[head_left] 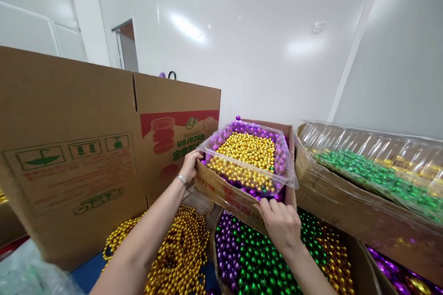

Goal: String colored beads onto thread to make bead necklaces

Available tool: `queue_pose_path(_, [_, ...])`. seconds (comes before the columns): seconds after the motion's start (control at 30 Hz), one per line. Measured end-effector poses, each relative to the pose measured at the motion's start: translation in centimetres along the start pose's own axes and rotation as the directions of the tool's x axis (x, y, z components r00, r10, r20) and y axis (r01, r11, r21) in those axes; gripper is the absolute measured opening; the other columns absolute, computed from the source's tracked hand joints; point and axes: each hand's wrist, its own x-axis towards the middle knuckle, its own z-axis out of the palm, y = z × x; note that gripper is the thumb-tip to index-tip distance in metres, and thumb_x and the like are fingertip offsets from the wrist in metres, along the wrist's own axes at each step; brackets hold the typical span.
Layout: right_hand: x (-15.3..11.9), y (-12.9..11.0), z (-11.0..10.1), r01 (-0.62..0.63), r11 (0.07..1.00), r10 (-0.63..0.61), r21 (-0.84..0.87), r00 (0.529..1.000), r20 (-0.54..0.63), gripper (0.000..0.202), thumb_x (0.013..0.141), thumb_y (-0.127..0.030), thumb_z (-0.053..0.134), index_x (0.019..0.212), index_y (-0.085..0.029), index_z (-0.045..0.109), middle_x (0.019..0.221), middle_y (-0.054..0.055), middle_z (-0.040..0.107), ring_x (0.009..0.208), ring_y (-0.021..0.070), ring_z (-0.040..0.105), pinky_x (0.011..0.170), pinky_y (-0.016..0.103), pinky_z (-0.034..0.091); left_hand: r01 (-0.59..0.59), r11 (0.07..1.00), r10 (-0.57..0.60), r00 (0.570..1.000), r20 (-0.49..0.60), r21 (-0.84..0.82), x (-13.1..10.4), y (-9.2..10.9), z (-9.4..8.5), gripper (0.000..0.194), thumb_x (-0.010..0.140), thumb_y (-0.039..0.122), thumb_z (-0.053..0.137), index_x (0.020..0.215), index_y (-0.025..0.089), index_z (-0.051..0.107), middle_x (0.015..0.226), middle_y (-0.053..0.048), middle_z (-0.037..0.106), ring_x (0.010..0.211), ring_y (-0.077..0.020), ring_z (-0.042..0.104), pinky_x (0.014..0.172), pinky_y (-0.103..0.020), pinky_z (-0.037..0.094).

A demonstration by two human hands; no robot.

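Observation:
Both of my hands grip one cardboard box. My left hand is closed around its left corner, and a silvery band circles that wrist. Fingers of my right hand hook over the front wall near the right corner. A clear plastic tray full of gold beads sits inside the box, with purple beads around and under it. Beneath the box is a container of strung purple, green and gold beads, partly hidden by my right arm.
A tall printed carton stands at left. Gold bead strands pile below it. At right, another carton bears a clear tray of green and gold beads. Clear plastic wrap lies at lower left, and a white wall rises behind.

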Motion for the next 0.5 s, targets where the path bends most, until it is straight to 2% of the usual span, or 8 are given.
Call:
queue_pose_path(0.13, [-1.6,-0.1,-0.2,0.017,1.0,-0.017,0.007,0.994,-0.108,0.021,0.096,-0.039,0.055,0.089,-0.022,0.066,0.059,-0.002,0.049,0.06,0.0122,0.043,0.065,0.033,0.026,-0.099,0.995,0.1,0.993,0.059,-0.031,-1.8,0.8,-0.2,0.032,0.047,0.017,0.057,0.075,0.014,0.074,0.082,-0.003,0.071,0.084,-0.0217,0.059,0.072,-0.028,0.044])
queue_pose_path(0.2, [-1.9,-0.3,-0.3,0.01,1.0,-0.01,0.0,0.994,-0.108,0.019,0.095,-0.037,0.058,0.088,-0.022,0.066,0.059,-0.002,0.049,0.059,0.0118,0.043,0.064,0.033,0.026,-0.123,0.991,0.126,0.991,0.054,-0.049,-1.9,0.9,-0.1,0.037,0.047,0.016,0.056,0.079,0.015,0.075,0.085,-0.003,0.073,0.085,-0.0217,0.06,0.074,-0.028,0.044])
queue_pose_path(0.3, [-1.6,-0.5,-0.5,0.015,1.0,-0.014,0.01,0.998,-0.062,0.022,0.095,-0.037,0.058,0.081,-0.021,0.064,0.06,-0.002,0.049,0.06,0.012,0.044,0.064,0.033,0.025,-0.132,0.989,0.135,0.99,0.049,-0.068,-1.6,0.9,0.3,0.041,0.047,0.016,0.055,0.082,0.014,0.076,0.086,-0.003,0.074,0.083,-0.0206,0.06,0.075,-0.028,0.045])
queue_pose_path(0.5, [-1.7,-0.6,-0.2,0.018,0.998,-0.007,0.055,0.983,-0.186,0.03,0.098,-0.041,0.052,0.079,-0.02,0.061,0.056,-0.002,0.044,0.059,0.0135,0.038,0.063,0.033,0.023,-0.094,0.99,0.102,0.992,0.076,-0.105,-1.5,0.7,0.0,0.054,0.047,0.013,0.057,0.098,0.013,0.076,0.097,-0.004,0.075,0.089,-0.0199,0.063,0.077,-0.025,0.048])
